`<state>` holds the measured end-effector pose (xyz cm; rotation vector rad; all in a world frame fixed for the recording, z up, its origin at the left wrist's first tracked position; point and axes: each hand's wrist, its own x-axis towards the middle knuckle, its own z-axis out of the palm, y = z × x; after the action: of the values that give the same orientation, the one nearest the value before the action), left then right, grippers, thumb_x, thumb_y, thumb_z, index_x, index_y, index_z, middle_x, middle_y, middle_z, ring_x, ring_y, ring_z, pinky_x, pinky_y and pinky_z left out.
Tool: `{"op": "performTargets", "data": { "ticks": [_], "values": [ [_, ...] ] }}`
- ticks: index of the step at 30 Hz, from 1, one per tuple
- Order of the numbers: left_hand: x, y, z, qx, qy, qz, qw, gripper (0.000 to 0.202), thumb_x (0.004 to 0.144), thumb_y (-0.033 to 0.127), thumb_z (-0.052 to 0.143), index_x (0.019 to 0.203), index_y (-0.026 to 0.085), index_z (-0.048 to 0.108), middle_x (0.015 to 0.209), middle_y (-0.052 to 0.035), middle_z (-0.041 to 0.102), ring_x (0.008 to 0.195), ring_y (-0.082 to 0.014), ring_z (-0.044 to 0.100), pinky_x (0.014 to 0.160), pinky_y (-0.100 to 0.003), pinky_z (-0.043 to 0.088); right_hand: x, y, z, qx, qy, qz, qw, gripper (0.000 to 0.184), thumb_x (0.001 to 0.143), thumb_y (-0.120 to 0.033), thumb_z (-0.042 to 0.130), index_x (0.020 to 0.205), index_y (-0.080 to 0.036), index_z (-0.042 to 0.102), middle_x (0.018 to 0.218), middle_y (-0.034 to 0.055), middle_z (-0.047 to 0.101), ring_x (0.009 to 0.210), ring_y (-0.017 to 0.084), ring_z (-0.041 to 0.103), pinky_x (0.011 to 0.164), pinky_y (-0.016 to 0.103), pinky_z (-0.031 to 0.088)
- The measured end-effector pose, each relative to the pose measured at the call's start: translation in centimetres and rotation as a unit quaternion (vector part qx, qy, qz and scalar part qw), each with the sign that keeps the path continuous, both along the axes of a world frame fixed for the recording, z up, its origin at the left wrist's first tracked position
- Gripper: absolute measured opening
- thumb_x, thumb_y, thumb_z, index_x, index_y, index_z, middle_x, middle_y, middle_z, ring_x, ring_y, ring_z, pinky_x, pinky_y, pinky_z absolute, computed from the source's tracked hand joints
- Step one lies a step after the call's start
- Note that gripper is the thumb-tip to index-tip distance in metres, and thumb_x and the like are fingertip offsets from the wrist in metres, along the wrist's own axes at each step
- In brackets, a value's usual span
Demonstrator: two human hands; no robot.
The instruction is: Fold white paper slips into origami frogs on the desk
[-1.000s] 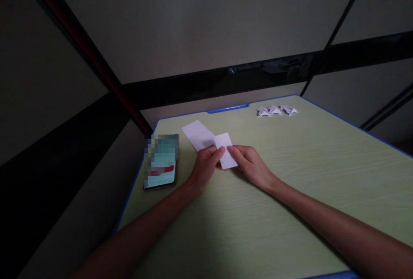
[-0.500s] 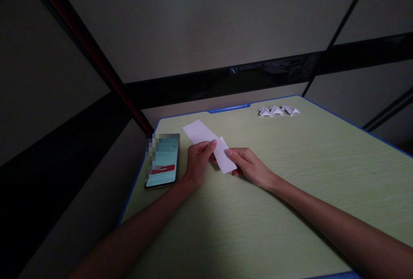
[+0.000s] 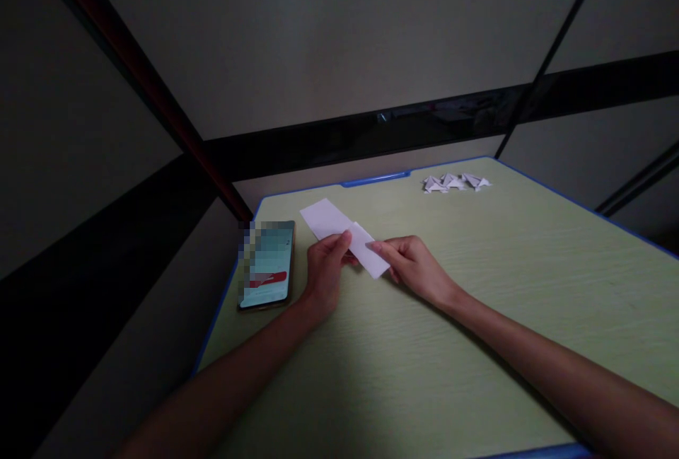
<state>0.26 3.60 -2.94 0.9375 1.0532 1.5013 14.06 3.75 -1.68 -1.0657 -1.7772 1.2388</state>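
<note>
A small white paper slip [image 3: 368, 250] is pinched between both of my hands just above the green table [image 3: 477, 289]. My left hand [image 3: 325, 269] grips its left end with thumb and fingers closed. My right hand [image 3: 414, 266] pinches its right edge the same way. Behind it, a larger white sheet [image 3: 325, 218] lies flat on the table, partly covered by the slip.
A lit phone [image 3: 268, 264] lies by the table's left edge, close to my left hand. Several folded white paper figures [image 3: 455, 182] sit in a row at the far edge. The table has a blue rim [image 3: 374, 178]; dark walls surround it.
The slip has been turned and lowered from more upright to slanting flatter, and both hands shifted slightly left. Phone, sheet and folded figures have not moved.
</note>
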Motion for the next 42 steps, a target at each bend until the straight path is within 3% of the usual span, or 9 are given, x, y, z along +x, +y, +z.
{"op": "performTargets", "data": {
  "ticks": [5, 9, 11, 13, 17, 23, 27, 35, 42],
  "values": [
    [-0.5, 0.0, 0.3, -0.021, 0.009, -0.011, 1.000, 0.015, 0.061, 0.026, 0.062, 0.062, 0.011, 0.060, 0.062, -0.0018, 0.061, 0.057, -0.0091, 0.054, 0.055, -0.020, 0.043, 0.8, 1.1, -0.5, 0.018, 0.086, -0.022, 0.996, 0.025, 0.077, -0.031, 0.045, 0.058, -0.015, 0.045, 0.050, -0.0038, 0.042, 0.046, 0.007, 0.036, 0.046, 0.020, 0.028],
    [-0.1, -0.8, 0.9, -0.032, 0.147, -0.131, 0.980, 0.012, 0.058, 0.022, 0.064, 0.059, 0.011, 0.061, 0.053, -0.0019, 0.061, 0.050, -0.0103, 0.054, 0.052, -0.021, 0.041, 1.1, 1.6, -0.6, -0.011, 0.166, -0.087, 0.982, 0.024, 0.074, -0.032, 0.046, 0.057, -0.017, 0.040, 0.048, -0.0056, 0.037, 0.043, 0.006, 0.032, 0.041, 0.020, 0.024],
    [0.2, -1.2, 1.2, -0.037, 0.218, -0.198, 0.955, 0.012, 0.056, 0.021, 0.065, 0.052, 0.012, 0.060, 0.050, -0.0019, 0.061, 0.048, -0.0107, 0.053, 0.047, -0.020, 0.037, 1.0, 1.4, -0.5, -0.026, 0.161, -0.069, 0.984, 0.026, 0.073, -0.034, 0.047, 0.055, -0.017, 0.039, 0.048, -0.0061, 0.035, 0.042, 0.006, 0.031, 0.041, 0.020, 0.022],
    [0.4, -1.4, 1.4, -0.039, 0.233, -0.221, 0.946, 0.016, 0.060, 0.026, 0.062, 0.052, 0.012, 0.060, 0.049, -0.0011, 0.060, 0.045, -0.0097, 0.051, 0.043, -0.019, 0.034, 0.8, 1.1, -0.3, -0.027, 0.134, -0.033, 0.990, 0.028, 0.072, -0.036, 0.049, 0.055, -0.017, 0.039, 0.047, -0.0065, 0.034, 0.042, 0.005, 0.030, 0.041, 0.020, 0.022],
    [0.5, -1.3, 1.1, -0.035, 0.217, -0.199, 0.955, 0.027, 0.069, 0.033, 0.050, 0.054, 0.012, 0.059, 0.045, 0.0001, 0.054, 0.039, -0.0069, 0.044, 0.039, -0.018, 0.028, 0.1, 0.5, -0.5, -0.030, 0.100, 0.018, 0.994, 0.030, 0.074, -0.040, 0.046, 0.057, -0.017, 0.038, 0.045, -0.0069, 0.035, 0.041, 0.005, 0.031, 0.039, 0.019, 0.021],
    [0.4, -1.3, 0.9, -0.044, 0.186, -0.228, 0.955, 0.023, 0.070, 0.032, 0.046, 0.059, 0.014, 0.053, 0.045, 0.0019, 0.049, 0.038, -0.0068, 0.041, 0.036, -0.018, 0.025, 0.0, 0.2, -0.4, -0.030, 0.091, 0.042, 0.995, 0.036, 0.074, -0.045, 0.046, 0.054, -0.018, 0.034, 0.046, -0.0072, 0.032, 0.041, 0.005, 0.029, 0.039, 0.019, 0.021],
    [0.3, -1.4, 1.1, -0.005, 0.220, -0.221, 0.950, 0.023, 0.069, 0.030, 0.046, 0.052, 0.015, 0.047, 0.044, 0.0046, 0.038, 0.040, -0.0057, 0.034, 0.038, -0.018, 0.023, 0.4, 0.0, -0.1, -0.008, 0.091, 0.029, 0.995, 0.035, 0.074, -0.043, 0.047, 0.053, -0.018, 0.034, 0.047, -0.0072, 0.028, 0.042, 0.005, 0.026, 0.040, 0.020, 0.020],
    [0.3, -1.3, 1.5, 0.017, 0.243, -0.221, 0.944, 0.026, 0.070, 0.026, 0.044, 0.047, 0.015, 0.044, 0.043, 0.0051, 0.036, 0.040, -0.0055, 0.032, 0.038, -0.019, 0.021, 0.6, 0.3, -0.1, 0.033, 0.083, -0.004, 0.996, 0.033, 0.074, -0.039, 0.048, 0.051, -0.018, 0.036, 0.047, -0.0065, 0.030, 0.044, 0.006, 0.027, 0.041, 0.021, 0.021],
    [0.4, -1.2, 1.3, -0.015, 0.206, -0.240, 0.949, 0.024, 0.069, 0.023, 0.042, 0.049, 0.014, 0.052, 0.042, 0.0006, 0.051, 0.039, -0.0078, 0.045, 0.042, -0.020, 0.033, 1.7, 1.3, -0.3, 0.042, 0.100, -0.086, 0.990, 0.032, 0.072, -0.039, 0.049, 0.050, -0.018, 0.037, 0.045, -0.0058, 0.033, 0.042, 0.006, 0.029, 0.041, 0.021, 0.021]
  ]
}}
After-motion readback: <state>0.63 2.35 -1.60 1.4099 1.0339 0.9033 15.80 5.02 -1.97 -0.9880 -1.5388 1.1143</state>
